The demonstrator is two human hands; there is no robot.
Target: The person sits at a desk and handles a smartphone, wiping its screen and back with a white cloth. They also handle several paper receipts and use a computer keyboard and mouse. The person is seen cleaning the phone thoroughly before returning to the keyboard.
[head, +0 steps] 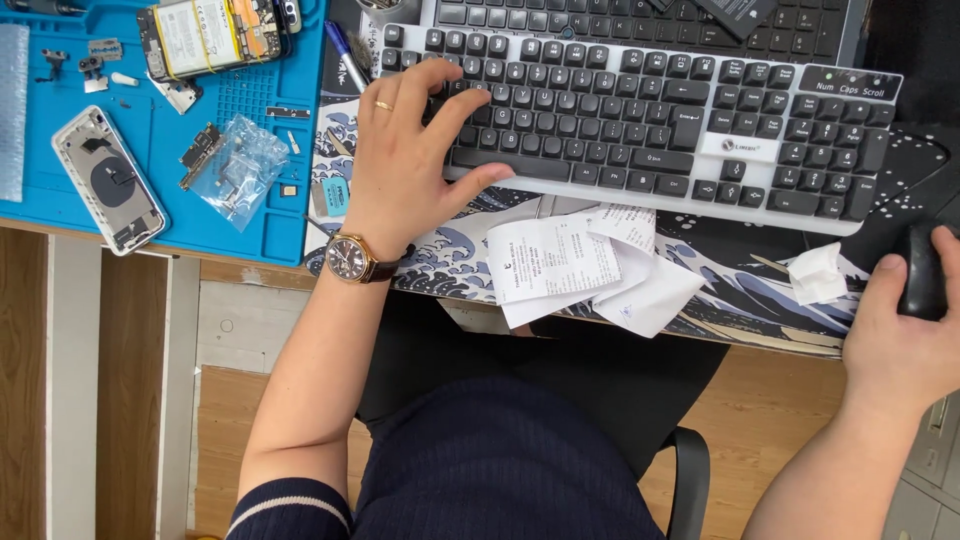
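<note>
A: Which step is in hand now?

B: I judge it is computer work. The left hand lies on the keyboard, at about 11 o'clock from the person's lap. The hand is released, grasping nothing; the fingers spread over the left keys and the thumb rests near the long bar.

A: And the other hand?

B: The right hand is at 3 o'clock, at the edge of the view. It is curled on the black mouse and grasps it from behind, the palm low and the fingers along its sides. The mouse lies on the mat with the wave picture, just below the keyboard's right end.

A: How do the arms stand?

B: The left forearm rises from 7 o'clock to the wrist, where a watch sits; the wrist is bent a little back. The right forearm comes from 5 o'clock, nearly straight.

A: What does the next move call for?

B: I think light key presses, and small slides of the mouse. Some receipts lie at 12 o'clock, touching the keyboard's front edge, and a crumpled tissue lies near the mouse, so it has little free room to its left.

A: Other things?

B: At 10 o'clock a blue pad carries an opened phone and a plastic bag of small parts.
</note>
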